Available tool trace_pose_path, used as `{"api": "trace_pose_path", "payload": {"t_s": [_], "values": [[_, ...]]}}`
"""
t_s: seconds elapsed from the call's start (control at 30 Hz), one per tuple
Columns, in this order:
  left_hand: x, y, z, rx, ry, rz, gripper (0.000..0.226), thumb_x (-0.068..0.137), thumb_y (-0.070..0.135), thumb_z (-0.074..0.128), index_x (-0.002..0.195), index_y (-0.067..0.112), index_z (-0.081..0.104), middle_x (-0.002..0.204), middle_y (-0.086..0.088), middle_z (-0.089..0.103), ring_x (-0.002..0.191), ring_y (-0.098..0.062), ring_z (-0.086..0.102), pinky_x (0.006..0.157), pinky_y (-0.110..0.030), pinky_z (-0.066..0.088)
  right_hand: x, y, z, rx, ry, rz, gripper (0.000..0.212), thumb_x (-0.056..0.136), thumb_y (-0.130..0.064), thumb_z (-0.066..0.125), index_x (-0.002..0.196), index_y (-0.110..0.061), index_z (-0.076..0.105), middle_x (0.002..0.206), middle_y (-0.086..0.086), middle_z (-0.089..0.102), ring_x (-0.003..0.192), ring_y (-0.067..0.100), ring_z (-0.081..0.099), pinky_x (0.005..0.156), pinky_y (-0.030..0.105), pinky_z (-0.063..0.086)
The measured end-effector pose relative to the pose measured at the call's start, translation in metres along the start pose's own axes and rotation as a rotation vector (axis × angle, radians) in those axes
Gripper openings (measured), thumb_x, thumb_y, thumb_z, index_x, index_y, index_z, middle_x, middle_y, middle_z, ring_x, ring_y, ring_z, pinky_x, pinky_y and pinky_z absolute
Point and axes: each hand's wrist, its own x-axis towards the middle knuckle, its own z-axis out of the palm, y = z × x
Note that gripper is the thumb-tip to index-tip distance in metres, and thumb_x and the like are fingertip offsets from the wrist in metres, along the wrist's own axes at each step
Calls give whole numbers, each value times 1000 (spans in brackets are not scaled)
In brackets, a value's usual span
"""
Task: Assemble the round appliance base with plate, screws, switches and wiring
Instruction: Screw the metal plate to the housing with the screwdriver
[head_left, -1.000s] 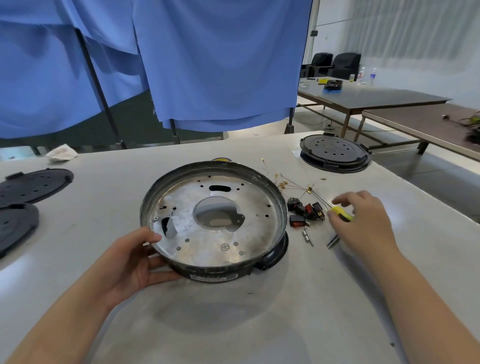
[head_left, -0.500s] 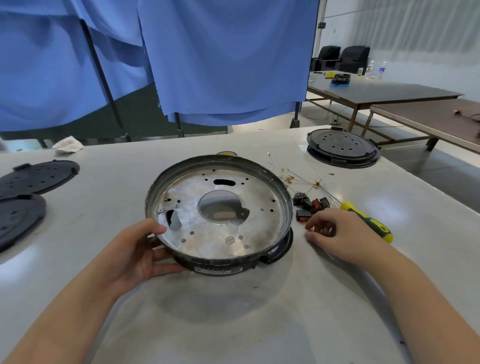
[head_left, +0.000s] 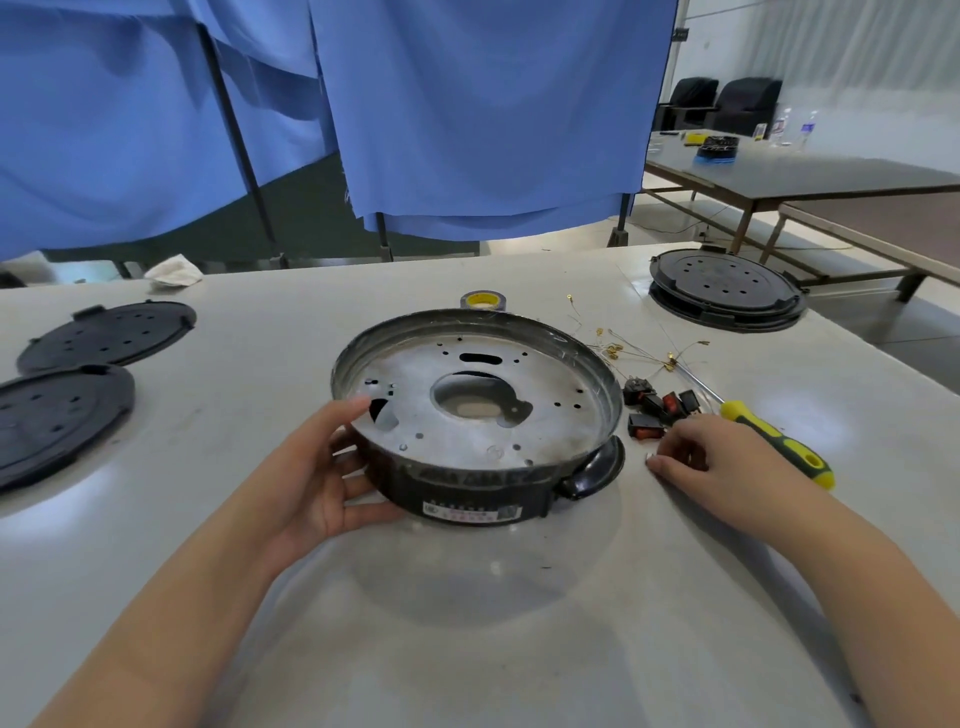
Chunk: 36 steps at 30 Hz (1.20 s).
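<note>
A round appliance base sits at the centre of a pale table, its metal plate facing up. The left hand grips its rim at 9 o'clock, thumb on top, fingers curled against the side. At 3 o'clock, the right hand rests on the table with fingers curled; whether it pinches something cannot be told. Black and red switches, thin wiring and a yellow-green screwdriver lie just beyond it.

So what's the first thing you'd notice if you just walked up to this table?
The big round appliance base in the middle of the table, with the left hand gripping its rim. Right of it sit red-and-black switches, thin wires and a yellow-green screwdriver, by the right hand.
</note>
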Motion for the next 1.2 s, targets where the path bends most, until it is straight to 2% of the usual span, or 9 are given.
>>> {"api": "trace_pose_path", "payload": {"t_s": [0.13,0.23,0.33,0.43,0.6,0.77,0.87,1.03,1.2], "values": [[-1,2,1,-8,15,-18,68,58,49,82,112,10,68,86,-6,69,76,-23,71,71,-48,59,2,-7,2,128,135,-54,18,92,-25,59,79,-35,52,80,-12,56,71,1,52,58,15,33],[-1,2,1,-71,54,-43,74,62,58,76,115,8,65,90,-7,70,79,-22,72,74,-51,60,4,-22,0,383,245,-91,20,95,-21,53,80,-34,50,78,-9,61,75,-1,58,62,11,44],[0,3,-1,-165,49,-70,78,66,59,71,120,4,60,96,-7,69,82,-20,70,79,-45,59,8,-44,0,539,246,-142,11,97,-27,46,87,-31,50,90,2,64,88,19,61,73,37,53],[-2,6,-4,-268,34,-75,76,67,53,74,121,3,59,98,-7,69,87,-22,69,73,-37,61,14,-62,-2,527,314,-184,11,98,-27,43,88,-31,46,92,-4,61,76,11,54,64,31,43],[-5,8,-2,-291,-14,-47,63,73,44,73,122,7,58,103,-15,67,90,-27,70,71,-37,60,22,-87,-1,560,366,-229,7,100,-22,42,94,-23,47,88,-9,59,82,1,54,70,17,42],[-5,5,-1,-287,-72,-46,55,74,39,73,119,12,60,109,-18,67,95,-32,71,72,-43,59,18,-104,17,671,260,-273,16,101,-20,36,90,-28,44,69,-5,58,68,16,55,67,38,48],[-8,2,1,-255,-138,-78,59,72,44,80,122,15,65,110,-17,69,101,-37,69,80,-59,54,12,-102,26,588,274,-321,15,100,-23,36,87,-31,41,63,-4,55,57,9,50,55,29,42],[-9,-2,8,-169,-65,-54,80,52,17,81,127,4,59,111,-16,63,87,-31,67,75,-56,56,-2,-101,35,416,300,-420,7,94,-26,38,88,-26,43,66,-8,51,61,15,51,56,30,39],[-8,-4,7,-156,-78,-9,38,59,4,60,97,1,67,87,-14,64,72,-29,65,66,-47,58,-5,-102,33,436,325,-444,5,90,-20,47,87,-18,52,66,-6,54,61,18,51,61,27,37]]}}
